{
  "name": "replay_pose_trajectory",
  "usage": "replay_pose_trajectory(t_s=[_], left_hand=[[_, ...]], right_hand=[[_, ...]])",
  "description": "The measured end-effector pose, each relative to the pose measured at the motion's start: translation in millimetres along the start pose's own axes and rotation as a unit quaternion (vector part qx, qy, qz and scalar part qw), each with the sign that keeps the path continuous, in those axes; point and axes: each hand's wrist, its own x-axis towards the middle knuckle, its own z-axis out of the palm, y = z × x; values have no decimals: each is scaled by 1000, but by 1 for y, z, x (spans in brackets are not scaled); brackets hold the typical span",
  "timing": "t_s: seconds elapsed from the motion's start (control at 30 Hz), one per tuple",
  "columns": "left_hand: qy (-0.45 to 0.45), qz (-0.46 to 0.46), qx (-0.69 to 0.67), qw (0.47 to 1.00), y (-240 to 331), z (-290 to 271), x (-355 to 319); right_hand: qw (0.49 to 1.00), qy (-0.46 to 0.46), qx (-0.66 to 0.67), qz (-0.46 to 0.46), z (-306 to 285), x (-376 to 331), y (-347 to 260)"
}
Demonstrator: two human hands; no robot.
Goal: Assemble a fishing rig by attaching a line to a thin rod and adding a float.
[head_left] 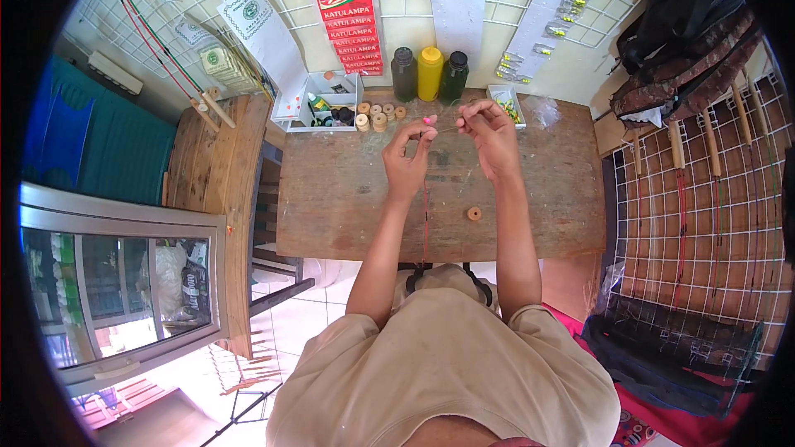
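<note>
My left hand (406,163) is raised over the wooden table, thumb and fingertips pinched together on the upper end of a thin red rod with dark bands (426,217). A small bright pink piece (428,121) shows at those fingertips. The rod runs down from the hand toward the table's near edge. My right hand (493,139) is held up beside it, its fingers closed in a pinch on a fine, barely visible line that spans toward the left hand. Below the right hand, a small wooden spool (474,213) lies apart on the table.
At the table's (331,190) back stand several wooden spools (379,122), a white box (319,125) of small bottles, three squeeze bottles (430,74) and a small white tray (520,122). Wooden-handled rods (710,145) hang on the right grid. A glass-paned cabinet (124,281) stands left.
</note>
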Motion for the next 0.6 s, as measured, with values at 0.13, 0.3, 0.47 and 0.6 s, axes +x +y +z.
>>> replay_pose_trajectory(t_s=[0.13,0.3,0.47,0.6], left_hand=[[-3,10,-5,1000,-1,0,-1],[2,4,-7,1000,2,1,-1],[4,-15,-21,1000,8,-1,0],[-3,-16,6,1000,5,-4,0]], right_hand=[[928,41,-358,-88,0,-1,2],[788,-10,-579,-209,11,-15,-4],[727,-48,-602,-327,23,-31,-28],[724,-70,-592,-347,26,-41,-36]])
